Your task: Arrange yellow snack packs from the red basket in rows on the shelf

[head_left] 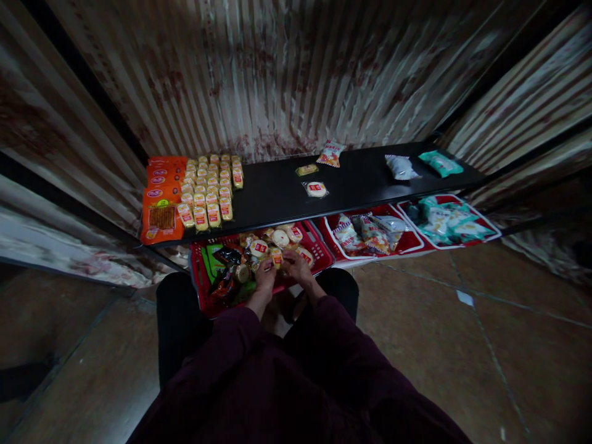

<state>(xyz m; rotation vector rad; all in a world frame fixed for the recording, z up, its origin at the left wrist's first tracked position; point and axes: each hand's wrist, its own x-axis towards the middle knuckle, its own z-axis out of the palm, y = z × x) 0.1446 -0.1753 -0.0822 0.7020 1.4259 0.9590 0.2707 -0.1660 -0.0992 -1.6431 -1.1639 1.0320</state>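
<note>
Over a red basket [197, 271] in front of me, both my hands meet at a small yellow-wrapped snack cake [276, 257]. My left hand [264, 279] is closed, its fingertips at the left edge of the wrapper. From the other side, the bent fingers of my right hand [298, 269] pinch the same cake. Around them in the basket lie round wrapped pastries [280, 238], a green packet [211, 262] and dark packets [230, 254]. On the black shelf above, similar yellow-wrapped cakes [208, 191] stand in rows beside orange snack bags [161, 213].
The black shelf [268, 203] also bears a round pastry [316, 189], a flat gold packet [307, 169], a red-and-white bag [330, 153], a white bag [400, 167] and a teal bag [441, 163]. Two more red baskets [419, 243] of bags sit under its right half.
</note>
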